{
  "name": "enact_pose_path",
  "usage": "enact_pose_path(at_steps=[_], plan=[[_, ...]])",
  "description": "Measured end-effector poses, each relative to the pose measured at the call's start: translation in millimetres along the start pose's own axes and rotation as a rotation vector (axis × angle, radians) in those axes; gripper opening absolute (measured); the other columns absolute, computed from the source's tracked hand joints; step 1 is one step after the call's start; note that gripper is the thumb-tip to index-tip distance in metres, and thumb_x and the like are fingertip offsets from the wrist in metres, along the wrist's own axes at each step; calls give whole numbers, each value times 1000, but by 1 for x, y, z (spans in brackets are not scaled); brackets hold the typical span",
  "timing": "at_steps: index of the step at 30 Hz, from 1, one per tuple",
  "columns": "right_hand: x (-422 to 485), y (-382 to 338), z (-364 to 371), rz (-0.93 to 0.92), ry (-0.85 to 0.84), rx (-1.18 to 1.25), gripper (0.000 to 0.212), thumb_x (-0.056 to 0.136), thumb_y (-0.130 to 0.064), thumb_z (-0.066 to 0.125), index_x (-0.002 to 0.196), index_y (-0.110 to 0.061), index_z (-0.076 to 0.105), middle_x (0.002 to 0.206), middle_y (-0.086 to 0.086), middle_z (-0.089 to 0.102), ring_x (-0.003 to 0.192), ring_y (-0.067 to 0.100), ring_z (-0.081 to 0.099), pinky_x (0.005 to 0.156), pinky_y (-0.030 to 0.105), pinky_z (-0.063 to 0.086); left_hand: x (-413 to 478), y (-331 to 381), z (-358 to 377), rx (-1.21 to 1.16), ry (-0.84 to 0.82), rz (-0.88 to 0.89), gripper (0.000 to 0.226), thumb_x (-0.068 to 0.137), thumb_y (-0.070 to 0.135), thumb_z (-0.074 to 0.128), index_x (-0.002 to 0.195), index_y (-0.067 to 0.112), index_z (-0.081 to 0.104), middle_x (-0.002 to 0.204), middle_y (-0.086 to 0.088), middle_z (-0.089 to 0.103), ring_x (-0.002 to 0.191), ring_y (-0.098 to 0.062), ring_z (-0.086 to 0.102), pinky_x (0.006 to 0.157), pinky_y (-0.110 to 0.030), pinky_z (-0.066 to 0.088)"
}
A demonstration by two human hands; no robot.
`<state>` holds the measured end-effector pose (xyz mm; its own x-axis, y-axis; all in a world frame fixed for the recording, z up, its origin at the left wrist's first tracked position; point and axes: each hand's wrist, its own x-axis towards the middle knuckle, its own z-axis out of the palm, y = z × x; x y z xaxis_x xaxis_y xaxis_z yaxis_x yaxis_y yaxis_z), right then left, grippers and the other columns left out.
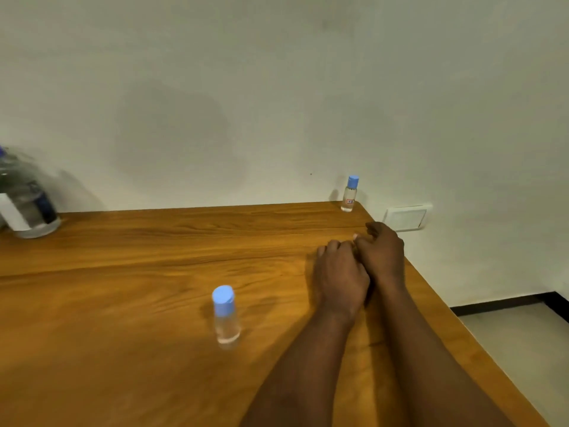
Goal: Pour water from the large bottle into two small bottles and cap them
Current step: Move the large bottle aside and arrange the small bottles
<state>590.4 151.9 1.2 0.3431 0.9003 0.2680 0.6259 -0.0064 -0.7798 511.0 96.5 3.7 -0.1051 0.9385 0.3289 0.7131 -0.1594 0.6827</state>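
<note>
A small clear bottle with a blue cap stands upright near the middle of the wooden table. A second small capped bottle with a red label stands at the table's far right corner, by the wall. The large clear water bottle sits at the far left edge, partly cut off by the frame. My left hand and my right hand rest side by side on the table near its right edge, touching each other, fingers curled, with nothing visible in them.
A white wall runs behind the table, with a white wall socket plate just past the right corner. The table's right edge runs diagonally down to the lower right, with pale floor beyond it.
</note>
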Motion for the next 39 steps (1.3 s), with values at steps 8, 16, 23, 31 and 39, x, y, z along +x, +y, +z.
enact_pose_path(at_steps=[8,16,23,31,39], plan=[[-132,-26,-28,-50,-89,76,31,87,-12,66,118,-8,66,110,6,71,89,6,59,70,9,39,-123,-15,-69,-288,19,-63,31,87,14,53,113,25,64,105,9,64,101,-8,54,90,-25,45],[-217,-73,-5,-47,-288,246,50,80,-14,74,128,-13,60,107,-2,69,99,8,64,79,18,49,-187,-59,-153,-444,65,-247,24,82,6,63,99,21,72,86,15,70,79,4,64,70,-8,46],[-239,-103,22,-63,-301,156,74,76,-22,79,142,-15,45,135,3,59,122,20,57,97,34,48,-190,-97,-202,-269,171,-271,38,86,11,61,123,13,61,114,-1,67,100,-10,62,87,-21,47],[-241,-104,30,-97,-282,123,27,77,-22,73,104,-23,69,96,-7,73,86,9,66,79,36,56,-182,-99,-198,-223,140,-239,41,86,11,61,127,13,57,122,-2,63,112,-12,58,93,-24,47],[-215,-76,0,-80,-229,259,33,72,-7,78,103,-15,68,96,-4,73,88,9,69,78,29,57,-161,-74,-161,-186,77,-120,38,84,11,60,122,15,61,117,0,64,110,-16,58,94,-33,48]])
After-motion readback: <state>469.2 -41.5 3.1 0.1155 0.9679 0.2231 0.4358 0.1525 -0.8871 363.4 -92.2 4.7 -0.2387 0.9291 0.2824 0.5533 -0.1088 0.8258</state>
